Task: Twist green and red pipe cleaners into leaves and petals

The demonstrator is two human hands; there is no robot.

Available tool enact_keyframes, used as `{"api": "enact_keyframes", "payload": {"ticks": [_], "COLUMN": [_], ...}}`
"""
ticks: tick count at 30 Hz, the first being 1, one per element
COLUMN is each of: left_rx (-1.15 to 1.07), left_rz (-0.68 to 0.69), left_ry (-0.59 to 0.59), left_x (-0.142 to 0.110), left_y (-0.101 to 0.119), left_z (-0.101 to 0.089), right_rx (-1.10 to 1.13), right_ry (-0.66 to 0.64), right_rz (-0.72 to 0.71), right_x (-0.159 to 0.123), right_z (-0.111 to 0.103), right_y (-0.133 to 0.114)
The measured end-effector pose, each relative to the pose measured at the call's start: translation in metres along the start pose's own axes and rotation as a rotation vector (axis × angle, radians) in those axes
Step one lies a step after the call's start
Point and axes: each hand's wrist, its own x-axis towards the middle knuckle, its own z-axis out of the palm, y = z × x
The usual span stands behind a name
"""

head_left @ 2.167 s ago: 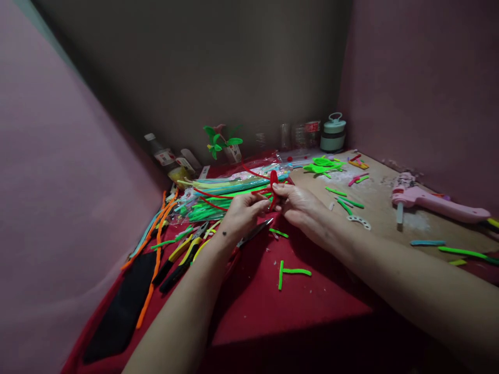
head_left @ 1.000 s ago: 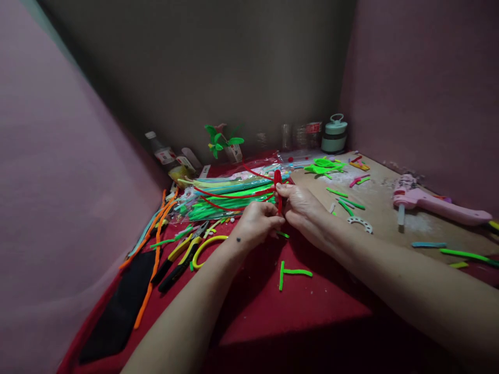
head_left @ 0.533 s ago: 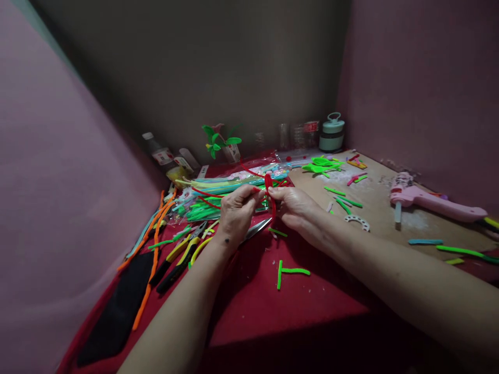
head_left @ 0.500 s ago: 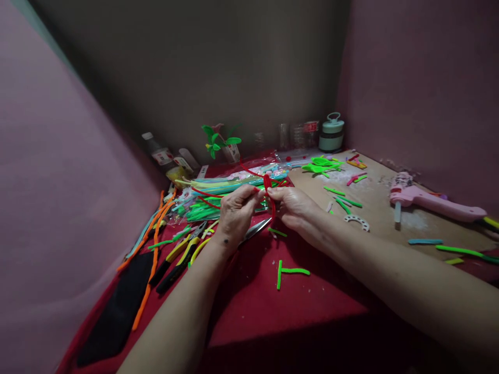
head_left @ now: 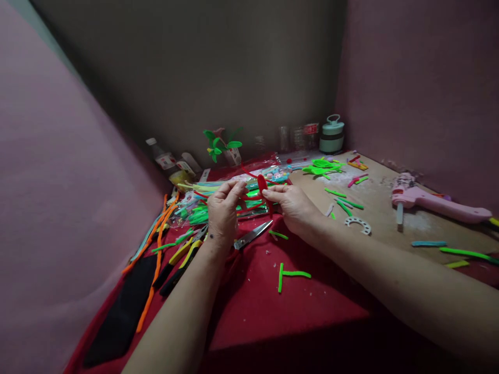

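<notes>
A bent red pipe cleaner, folded into a narrow upright loop, is pinched at its lower part between the thumb and fingers of my right hand. Just left of it, my left hand is closed in a pinch on a red strand that runs across to the loop. Loose red ends stick out around both hands. Below them a pair of scissors lies on the red cloth, blades pointing right, its handles partly behind my left wrist. Behind the hands lie plastic bags of coloured pipe cleaners.
Pliers, orange pipe cleaners and a black strip lie at left. Green cut pieces lie in front. On the brown board at right rests a pink glue gun. A potted pipe-cleaner plant and a mint jar stand behind.
My left hand has moved left, away from the right hand, drawing the red strand between them. The red loop has shifted slightly left, and more of the scissors shows.
</notes>
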Motion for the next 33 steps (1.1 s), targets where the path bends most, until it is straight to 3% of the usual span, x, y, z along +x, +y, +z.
{"api": "enact_keyframes", "payload": {"ticks": [6,10,15,21,25,29,33], "left_rx": [0.051,-0.014,-0.117,-0.136,-0.047,0.055,0.125], "left_rz": [-0.129,-0.175,-0.247,-0.399,-0.336,-0.219,-0.207], "left_ry": [-0.18,-0.182,-0.175,-0.336,-0.362,-0.29,-0.287], "left_x": [-0.001,-0.001,0.0,0.005,0.004,-0.001,-0.001], "left_y": [-0.002,-0.004,0.001,0.001,-0.001,-0.001,0.001], "left_z": [-0.001,-0.001,-0.001,-0.01,-0.011,-0.004,-0.004], "right_rx": [-0.207,-0.246,-0.283,-0.258,-0.396,-0.504,-0.564], "right_ry": [-0.101,-0.148,-0.13,-0.112,-0.105,-0.102,-0.087], "right_rz": [-0.075,-0.07,-0.075,-0.051,-0.088,-0.133,-0.136], "right_x": [-0.007,-0.009,-0.006,-0.006,-0.006,-0.002,0.0], "right_z": [0.002,0.002,0.001,0.0,-0.002,-0.006,-0.008], "right_y": [0.0,-0.001,0.002,0.002,0.001,0.005,0.007]}}
